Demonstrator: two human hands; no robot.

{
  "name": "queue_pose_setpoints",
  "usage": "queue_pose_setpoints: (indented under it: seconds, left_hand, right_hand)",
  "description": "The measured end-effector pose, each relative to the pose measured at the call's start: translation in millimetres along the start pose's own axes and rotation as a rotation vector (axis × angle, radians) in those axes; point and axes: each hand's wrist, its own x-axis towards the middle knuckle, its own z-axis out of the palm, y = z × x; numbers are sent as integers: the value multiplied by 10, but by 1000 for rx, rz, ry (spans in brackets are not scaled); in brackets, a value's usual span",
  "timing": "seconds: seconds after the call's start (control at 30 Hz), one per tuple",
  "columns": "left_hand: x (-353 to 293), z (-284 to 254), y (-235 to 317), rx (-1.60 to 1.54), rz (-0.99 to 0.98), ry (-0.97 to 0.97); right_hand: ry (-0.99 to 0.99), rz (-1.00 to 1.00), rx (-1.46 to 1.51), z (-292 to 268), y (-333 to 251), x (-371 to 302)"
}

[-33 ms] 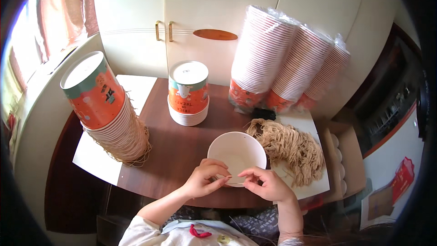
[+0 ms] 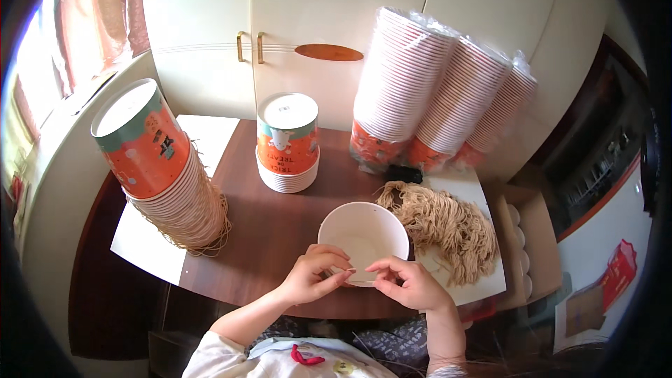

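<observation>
A white paper bucket (image 2: pixel 364 227) stands mouth up near the front edge of the brown table, its inside showing. Over its near rim my left hand (image 2: pixel 318 273) and my right hand (image 2: pixel 409 283) face each other, a small gap between their fingertips. Both are closed in a pinch, thumb against fingers. A thin pale string (image 2: pixel 360 282) seems to run between them; it is too fine to follow fully. To the right of the bucket lies a thick bundle of tan strings (image 2: pixel 451 238).
At the left leans a tall stack of upturned orange buckets (image 2: pixel 164 161) with strings hanging along it. A shorter bucket stack (image 2: pixel 287 143) stands at the back. Plastic-wrapped stacks (image 2: pixel 406 84) rise at the back right. A cardboard box (image 2: pixel 542 238) with white round items sits beside the table.
</observation>
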Motion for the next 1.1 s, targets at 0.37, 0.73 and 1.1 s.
queue_pose_setpoints:
  seconds: [0.37, 0.73, 1.1]
  left_hand:
    - [-124, 5, 160, -591, -520, 110]
    - [-125, -39, 168, 47, -236, -121]
    - [-129, -151, 92, -448, -687, -145]
  right_hand:
    - [61, -177, -87, -20, -123, 21]
    - [-49, -296, -156, 11, -83, 829]
    - [88, -238, -288, 236, 93, 412]
